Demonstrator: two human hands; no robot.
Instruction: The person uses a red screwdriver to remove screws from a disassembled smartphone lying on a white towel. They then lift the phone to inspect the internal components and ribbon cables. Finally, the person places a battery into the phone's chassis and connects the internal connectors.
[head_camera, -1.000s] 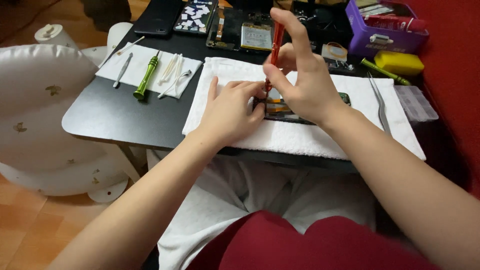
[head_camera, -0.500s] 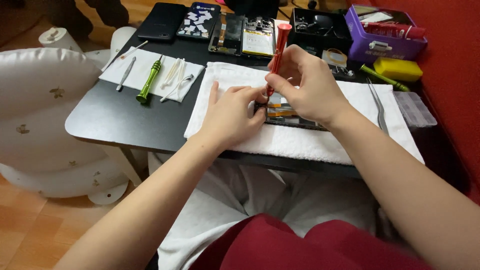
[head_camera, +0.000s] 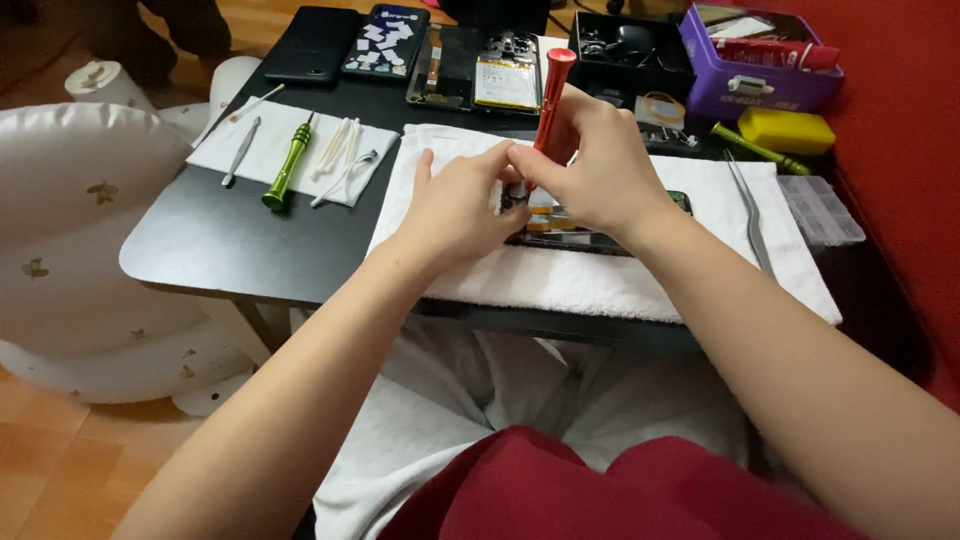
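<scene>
An opened phone (head_camera: 600, 225) lies on a white towel (head_camera: 620, 275) spread over a small black table (head_camera: 230, 240). My right hand (head_camera: 595, 170) grips a red screwdriver (head_camera: 552, 95) held nearly upright, its tip down in the phone. My left hand (head_camera: 462, 205) rests on the phone's left end, its fingertips touching the lower shaft of the screwdriver. The phone's left part is hidden under both hands.
A white cloth (head_camera: 290, 150) at the left carries a green screwdriver (head_camera: 287, 163), tweezers and pry tools. Phones and parts (head_camera: 400, 45) lie at the back, with a black tray (head_camera: 625, 50), purple box (head_camera: 760, 60) and yellow block (head_camera: 795, 130). Long tweezers (head_camera: 750, 215) lie on the towel.
The view has shifted down and right a little. The left fingertips have come up to the screwdriver shaft. The right hand still holds the screwdriver upright over the phone.
</scene>
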